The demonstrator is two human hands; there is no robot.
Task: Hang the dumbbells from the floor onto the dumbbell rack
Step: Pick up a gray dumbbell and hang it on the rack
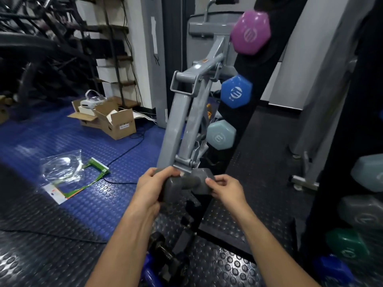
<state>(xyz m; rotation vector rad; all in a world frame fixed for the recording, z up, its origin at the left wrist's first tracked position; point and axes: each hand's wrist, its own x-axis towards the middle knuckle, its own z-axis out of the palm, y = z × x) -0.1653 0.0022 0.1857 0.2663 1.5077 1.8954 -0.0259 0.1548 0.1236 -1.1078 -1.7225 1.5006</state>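
Meanwhile both hands (154,183) grip a grey dumbbell (182,186) beside the grey machine frame (182,121).

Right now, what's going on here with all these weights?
A person is tidying dumbbells onto a black rack. Both hands hold a grey dumbbell in the air: the left hand grips one end, the right hand pinches the other. The rack already carries a purple dumbbell, a blue one and a pale teal one. More dumbbells lie on the floor below.
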